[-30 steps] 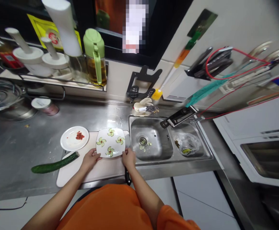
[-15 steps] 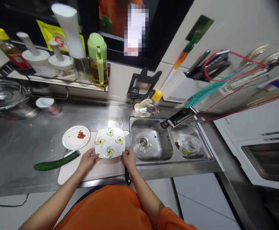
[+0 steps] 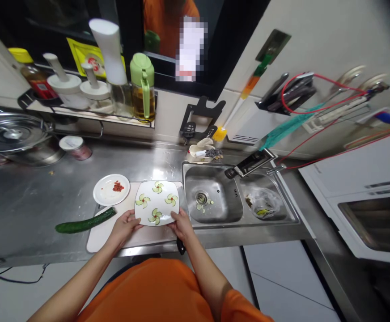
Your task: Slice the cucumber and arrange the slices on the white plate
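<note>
Between my two hands is a white square plate (image 3: 151, 202) with rounded corners, bearing several pinwheels of green-edged cucumber slices with red centres. My left hand (image 3: 127, 225) grips its near left edge, thumb on the rim. At the near right corner my right hand (image 3: 180, 223) pinches the rim. Below the plate lies a pale cutting board (image 3: 104, 230). A cucumber (image 3: 81, 223) rests partly on the board, left of my left hand. Behind it sits a round white plate (image 3: 105, 193) with small red bits. A knife's black handle (image 3: 180, 246) sticks out beneath my right hand.
Right of the board is a double sink (image 3: 211, 179), with cucumber scraps near the drain and a plastic bag (image 3: 264, 201) in the right basin. A lidded pot (image 3: 17, 134) and a can (image 3: 76, 147) stand at the left. A condiment rack (image 3: 114, 120) hangs behind.
My view has shifted slightly, so the counter things appear further right. The held plate looks slightly nearer to me, and my right thumb now reaches further over its rim.
</note>
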Tool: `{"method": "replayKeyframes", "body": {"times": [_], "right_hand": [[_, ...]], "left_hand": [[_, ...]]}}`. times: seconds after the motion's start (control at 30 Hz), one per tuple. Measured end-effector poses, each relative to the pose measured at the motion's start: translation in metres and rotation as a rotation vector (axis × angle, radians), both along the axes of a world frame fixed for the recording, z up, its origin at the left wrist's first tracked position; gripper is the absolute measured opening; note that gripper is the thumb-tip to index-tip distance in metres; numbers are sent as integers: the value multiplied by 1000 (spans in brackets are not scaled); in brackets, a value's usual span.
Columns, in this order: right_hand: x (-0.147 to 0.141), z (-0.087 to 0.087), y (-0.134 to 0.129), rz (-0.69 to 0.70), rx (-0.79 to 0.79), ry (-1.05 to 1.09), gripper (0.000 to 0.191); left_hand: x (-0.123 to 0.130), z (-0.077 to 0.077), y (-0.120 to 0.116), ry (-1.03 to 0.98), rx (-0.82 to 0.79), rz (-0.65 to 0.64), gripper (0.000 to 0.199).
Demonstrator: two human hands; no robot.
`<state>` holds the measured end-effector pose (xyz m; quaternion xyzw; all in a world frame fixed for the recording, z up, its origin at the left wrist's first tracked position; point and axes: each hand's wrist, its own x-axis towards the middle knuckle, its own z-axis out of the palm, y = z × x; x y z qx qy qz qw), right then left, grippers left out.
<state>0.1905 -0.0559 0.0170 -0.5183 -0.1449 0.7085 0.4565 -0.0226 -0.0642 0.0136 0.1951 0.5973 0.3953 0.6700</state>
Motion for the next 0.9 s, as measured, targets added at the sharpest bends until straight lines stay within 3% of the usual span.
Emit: {"method": "replayKeyframes", "body": {"times": [0.13, 0.3, 0.5, 0.6, 0.73, 0.83, 0.9], "right_hand": [[5, 3, -6, -29, -4, 24, 45], [32, 14, -16, -39, -6, 56, 47], [114, 42, -53, -31, -17, -23, 45], [167, 64, -91, 5, -69, -127, 50], [232, 93, -162, 52, -224, -259, 47], [257, 112, -230, 114, -360, -296, 44], [257, 127, -281, 140, -454, -349, 51]], "left_hand": [[2, 11, -5, -12, 38, -51, 36], [-1, 23, -7, -14, 83, -246, 53], [-23, 3, -5, 277, 169, -307, 48], [-31, -6, -4, 450, 215, -355, 37], [-35, -4, -1, 728, 379, -516, 26], [-37, -2, 3, 766, 490, -664, 25], [-39, -3, 5, 809, 533, -752, 29]]}}
